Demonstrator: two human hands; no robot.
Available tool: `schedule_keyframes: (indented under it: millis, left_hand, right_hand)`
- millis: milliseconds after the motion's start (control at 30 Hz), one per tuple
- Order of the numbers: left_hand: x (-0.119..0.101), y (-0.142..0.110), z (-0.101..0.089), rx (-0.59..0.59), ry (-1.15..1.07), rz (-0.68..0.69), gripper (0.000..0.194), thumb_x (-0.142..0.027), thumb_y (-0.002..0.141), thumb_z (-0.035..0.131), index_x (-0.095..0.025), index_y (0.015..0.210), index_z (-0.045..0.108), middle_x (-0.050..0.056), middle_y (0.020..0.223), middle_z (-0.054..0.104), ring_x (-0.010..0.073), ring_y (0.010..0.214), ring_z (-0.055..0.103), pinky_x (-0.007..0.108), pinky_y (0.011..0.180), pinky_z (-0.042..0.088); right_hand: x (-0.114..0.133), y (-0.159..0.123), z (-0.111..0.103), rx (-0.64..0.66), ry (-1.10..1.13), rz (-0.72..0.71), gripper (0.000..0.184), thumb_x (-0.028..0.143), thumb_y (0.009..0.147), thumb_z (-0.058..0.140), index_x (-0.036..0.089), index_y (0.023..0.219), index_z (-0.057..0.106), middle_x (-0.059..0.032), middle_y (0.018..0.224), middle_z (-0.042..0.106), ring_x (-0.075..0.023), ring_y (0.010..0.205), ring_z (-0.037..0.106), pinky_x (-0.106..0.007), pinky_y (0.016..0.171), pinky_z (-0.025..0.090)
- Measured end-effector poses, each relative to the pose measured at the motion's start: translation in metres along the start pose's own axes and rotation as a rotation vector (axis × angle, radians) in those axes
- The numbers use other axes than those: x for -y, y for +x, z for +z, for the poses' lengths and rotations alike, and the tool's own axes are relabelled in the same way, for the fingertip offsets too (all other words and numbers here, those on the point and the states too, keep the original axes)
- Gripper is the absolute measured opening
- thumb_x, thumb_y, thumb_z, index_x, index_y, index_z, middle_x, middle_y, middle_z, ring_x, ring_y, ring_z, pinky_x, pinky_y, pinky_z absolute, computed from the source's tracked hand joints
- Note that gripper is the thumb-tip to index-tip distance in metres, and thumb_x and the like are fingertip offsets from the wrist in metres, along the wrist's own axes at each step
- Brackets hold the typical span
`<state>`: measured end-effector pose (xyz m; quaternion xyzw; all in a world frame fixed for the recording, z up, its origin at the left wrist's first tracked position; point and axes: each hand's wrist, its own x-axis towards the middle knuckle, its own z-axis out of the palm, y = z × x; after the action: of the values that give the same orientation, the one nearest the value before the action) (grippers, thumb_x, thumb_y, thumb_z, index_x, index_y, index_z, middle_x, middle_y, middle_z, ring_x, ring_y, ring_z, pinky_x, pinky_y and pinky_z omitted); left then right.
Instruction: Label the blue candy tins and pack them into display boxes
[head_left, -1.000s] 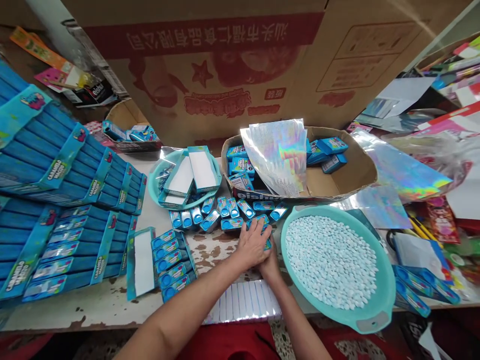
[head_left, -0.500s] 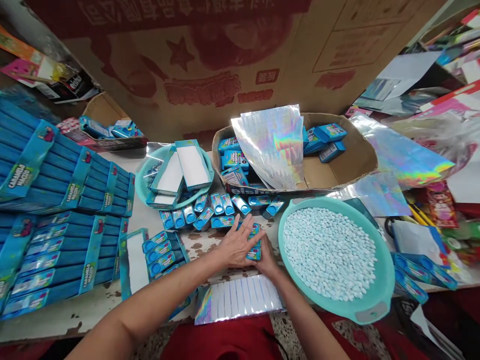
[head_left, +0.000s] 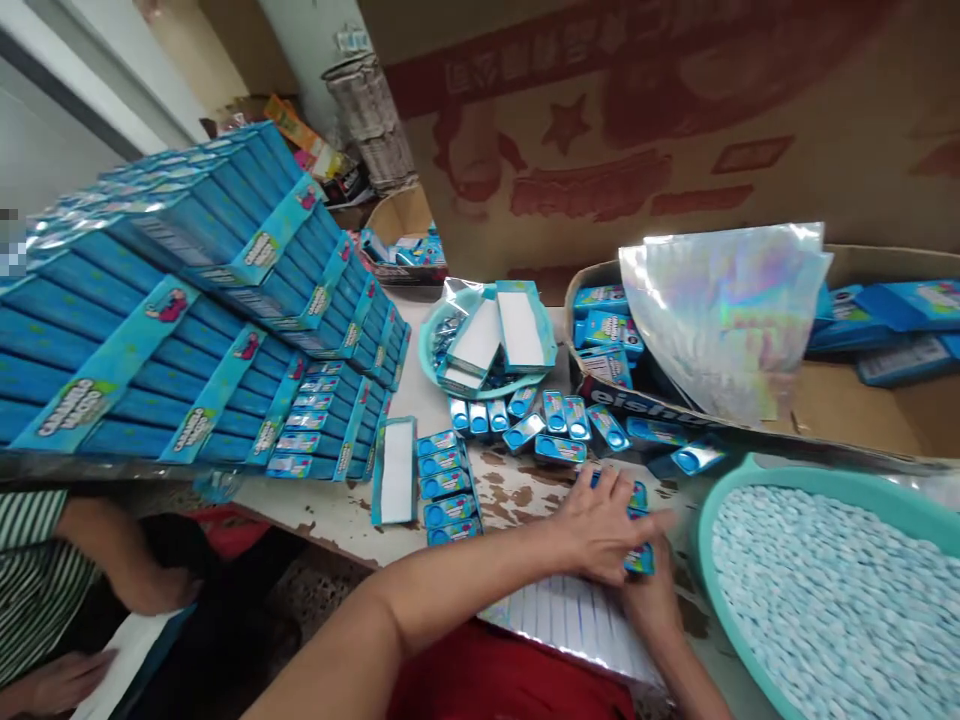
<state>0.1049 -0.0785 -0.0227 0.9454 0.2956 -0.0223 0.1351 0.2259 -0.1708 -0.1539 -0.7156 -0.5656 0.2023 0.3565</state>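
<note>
Several small blue candy boxes (head_left: 639,557) are grouped on the worn white table, between and partly beneath my hands. My left hand (head_left: 596,525) lies over them from the left, its fingers spread across the far side and its thumb reaching right. Around their right side curls my right hand (head_left: 654,585), its fingers mostly hidden. Just in front of both forearms lies a shiny silver holographic sheet with pale strips (head_left: 574,615). More loose candy boxes (head_left: 561,449) lie beyond my left hand. A short row of boxes (head_left: 450,487) sits in a tray beside an upturned tray (head_left: 397,470) with a white base.
A tall stack of filled blue display trays (head_left: 202,370) stands at left. A teal basin of pale blue candies (head_left: 847,560) is at right. Behind are a small teal bowl (head_left: 431,365), a cardboard box (head_left: 832,400) and holographic sheets (head_left: 727,310). Another person's hand (head_left: 75,680) is lower left.
My view has swung left, bringing the whole tray stack and another person at lower left into sight. My hands remain on the same group of boxes.
</note>
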Motion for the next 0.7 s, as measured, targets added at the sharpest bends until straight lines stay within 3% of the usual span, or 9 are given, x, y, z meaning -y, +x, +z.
schedule_keyframes:
  millis: [67, 133, 200, 300, 400, 467, 567, 700]
  left_hand:
    - [-0.001, -0.033, -0.029, -0.127, -0.076, -0.095, 0.082, -0.048, 0.067, 0.061, -0.029, 0.139, 0.028, 0.019, 0.136, 0.034, 0.039, 0.119, 0.038, 0.055, 0.093, 0.03]
    - [0.004, -0.08, -0.06, -0.269, -0.133, -0.26, 0.087, -0.05, 0.063, 0.064, -0.03, 0.139, 0.028, 0.017, 0.138, 0.028, 0.0385, 0.121, 0.035, 0.054, 0.095, 0.031]
    - [0.014, -0.133, -0.086, -0.415, -0.123, -0.482, 0.082, -0.045, 0.064, 0.066, -0.031, 0.136, 0.031, 0.013, 0.138, 0.027, 0.0348, 0.122, 0.035, 0.051, 0.098, 0.033]
    - [0.032, -0.21, -0.104, -0.538, 0.027, -0.831, 0.075, -0.041, 0.067, 0.065, -0.029, 0.134, 0.034, 0.011, 0.132, 0.035, 0.0325, 0.122, 0.038, 0.05, 0.099, 0.034]
    - [0.037, -0.27, -0.099, -0.583, 0.175, -1.104, 0.075, -0.05, 0.067, 0.065, -0.025, 0.133, 0.038, 0.013, 0.13, 0.038, 0.0349, 0.121, 0.039, 0.053, 0.099, 0.034]
    - [0.033, -0.298, -0.086, -0.578, 0.197, -1.23, 0.075, -0.053, 0.067, 0.063, -0.024, 0.132, 0.04, 0.014, 0.13, 0.039, 0.0357, 0.12, 0.04, 0.055, 0.098, 0.035]
    - [0.021, -0.325, -0.065, -0.587, 0.104, -1.294, 0.074, -0.053, 0.066, 0.061, -0.024, 0.131, 0.04, 0.012, 0.127, 0.042, 0.0342, 0.118, 0.042, 0.054, 0.098, 0.036]
    - [0.01, -0.342, -0.046, -0.598, -0.044, -1.317, 0.071, -0.052, 0.067, 0.059, -0.027, 0.131, 0.04, 0.009, 0.126, 0.043, 0.0317, 0.117, 0.044, 0.052, 0.099, 0.037]
  right_hand:
    - [0.021, -0.03, -0.008, -0.082, -0.034, -0.047, 0.056, 0.042, 0.079, 0.049, 0.015, 0.127, 0.042, -0.0195, 0.114, 0.053, -0.0365, 0.106, 0.052, -0.055, 0.083, 0.046]
    - [0.055, -0.056, -0.011, -0.049, 0.016, -0.133, 0.05, 0.036, 0.084, 0.048, 0.024, 0.131, 0.038, -0.0148, 0.111, 0.056, -0.0323, 0.103, 0.056, -0.052, 0.082, 0.049]
    - [0.103, -0.072, -0.001, 0.23, 0.205, -0.287, 0.045, 0.023, 0.087, 0.046, 0.032, 0.131, 0.038, -0.0082, 0.106, 0.061, -0.0246, 0.097, 0.061, -0.04, 0.078, 0.054]
    - [0.184, -0.078, 0.041, 0.8, 0.323, -0.448, 0.053, 0.014, 0.083, 0.047, 0.022, 0.135, 0.039, -0.0097, 0.12, 0.06, -0.0208, 0.109, 0.059, -0.033, 0.09, 0.051]
    - [0.25, -0.071, 0.102, 1.052, 0.045, -0.303, 0.074, 0.002, 0.07, 0.051, 0.009, 0.141, 0.031, -0.0166, 0.137, 0.047, -0.0235, 0.121, 0.051, -0.031, 0.097, 0.045]
    - [0.275, -0.066, 0.143, 1.024, -0.086, -0.202, 0.071, -0.001, 0.071, 0.046, 0.003, 0.14, 0.031, -0.0223, 0.144, 0.035, -0.028, 0.131, 0.039, -0.035, 0.1, 0.042]
    - [0.289, -0.059, 0.188, 0.957, -0.232, -0.078, 0.066, -0.003, 0.078, 0.036, -0.001, 0.142, 0.023, -0.0286, 0.142, 0.033, -0.0314, 0.13, 0.039, -0.041, 0.092, 0.047]
    - [0.287, -0.055, 0.211, 0.955, -0.305, -0.086, 0.058, -0.001, 0.081, 0.037, 0.0, 0.138, 0.031, -0.028, 0.123, 0.053, -0.0291, 0.118, 0.05, -0.038, 0.085, 0.05]
